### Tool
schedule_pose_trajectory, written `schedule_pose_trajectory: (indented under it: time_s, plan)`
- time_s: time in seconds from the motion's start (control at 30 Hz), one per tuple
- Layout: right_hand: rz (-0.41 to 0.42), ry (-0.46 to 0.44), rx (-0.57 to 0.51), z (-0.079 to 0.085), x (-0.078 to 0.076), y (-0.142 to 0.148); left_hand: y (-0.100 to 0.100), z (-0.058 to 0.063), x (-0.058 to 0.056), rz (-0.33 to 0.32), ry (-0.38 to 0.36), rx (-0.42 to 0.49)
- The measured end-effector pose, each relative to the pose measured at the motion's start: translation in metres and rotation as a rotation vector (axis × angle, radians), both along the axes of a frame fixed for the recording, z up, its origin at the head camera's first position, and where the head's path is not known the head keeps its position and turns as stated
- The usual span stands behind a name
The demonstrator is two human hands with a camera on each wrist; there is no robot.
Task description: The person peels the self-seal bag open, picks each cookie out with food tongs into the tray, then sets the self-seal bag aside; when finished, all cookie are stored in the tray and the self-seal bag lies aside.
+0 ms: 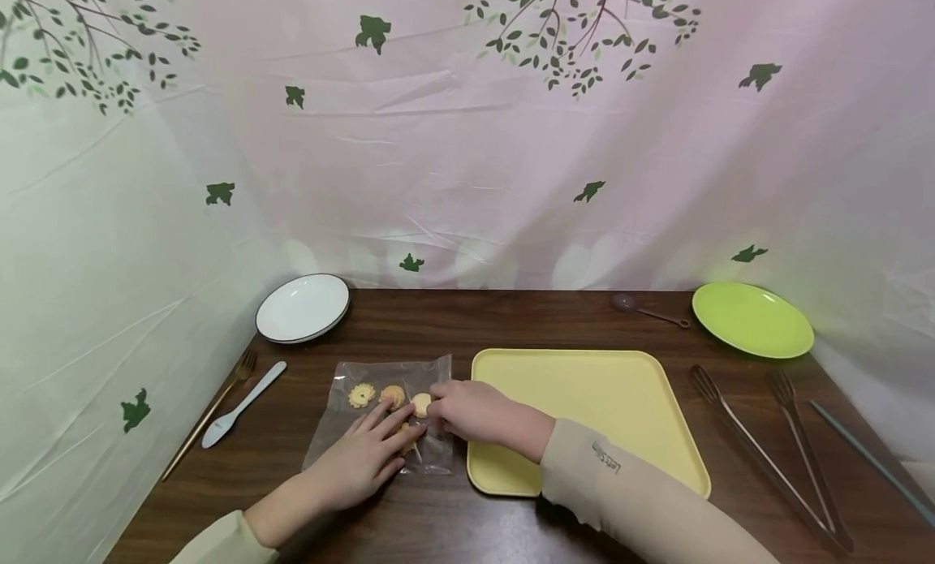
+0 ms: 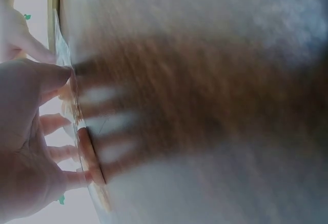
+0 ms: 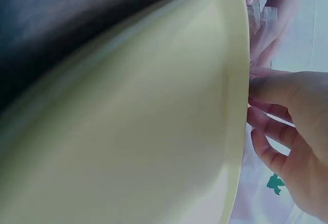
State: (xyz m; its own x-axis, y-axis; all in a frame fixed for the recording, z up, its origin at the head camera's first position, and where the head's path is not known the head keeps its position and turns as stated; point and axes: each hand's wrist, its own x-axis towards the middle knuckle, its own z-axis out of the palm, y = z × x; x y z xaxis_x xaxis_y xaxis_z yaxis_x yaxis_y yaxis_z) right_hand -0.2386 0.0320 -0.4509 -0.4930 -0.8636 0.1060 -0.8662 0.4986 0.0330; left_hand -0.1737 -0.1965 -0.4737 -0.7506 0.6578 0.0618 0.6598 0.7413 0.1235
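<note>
A clear plastic bag (image 1: 329, 434) lies on the dark wooden table with several cookies inside. A flower-shaped cookie (image 1: 361, 395) is at its left, a browner cookie (image 1: 392, 394) beside it, and a pale round cookie (image 1: 421, 406) sits by the right fingertips. My left hand (image 1: 355, 465) rests on the bag with fingers spread and extended over the cookies, partly hiding one beneath. At the bag's right edge, my right hand (image 1: 471, 410) pinches the plastic between thumb and bent fingers. In the right wrist view the tray rim covers the fingertips of that hand (image 3: 294, 131).
A yellow tray (image 1: 570, 377) stands right of the bag, under my right forearm. White plates (image 1: 303, 308), a fork (image 1: 212, 410) and a pale spoon (image 1: 244, 404) lie left. A green plate (image 1: 752, 319), brown spoon (image 1: 646, 308), tongs (image 1: 760, 446) and a blue-grey stick (image 1: 869, 454) lie right.
</note>
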Motion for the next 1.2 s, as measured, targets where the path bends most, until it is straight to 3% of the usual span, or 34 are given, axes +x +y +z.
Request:
schedule_pose_trajectory:
  time_s: [0.37,0.6,0.8,0.93,1.2]
  plan:
    - [-0.067,0.053,-0.012,0.003,0.0,0.011,0.001,0.0,0.0,0.002,0.01,0.031]
    - [-0.098,0.0,-0.03,0.008,0.004,0.024,0.002,-0.003,0.0,-0.001,0.018,0.031]
    - [-0.06,-0.02,-0.061,0.007,0.004,0.026,0.003,-0.003,0.0,0.005,0.002,0.01]
    - [-0.043,-0.021,-0.054,0.011,-0.001,0.022,0.003,-0.002,0.0,0.006,-0.003,0.001]
    - [-0.115,-0.098,0.04,0.02,-0.02,0.004,0.003,0.001,0.0,0.011,-0.007,-0.003]
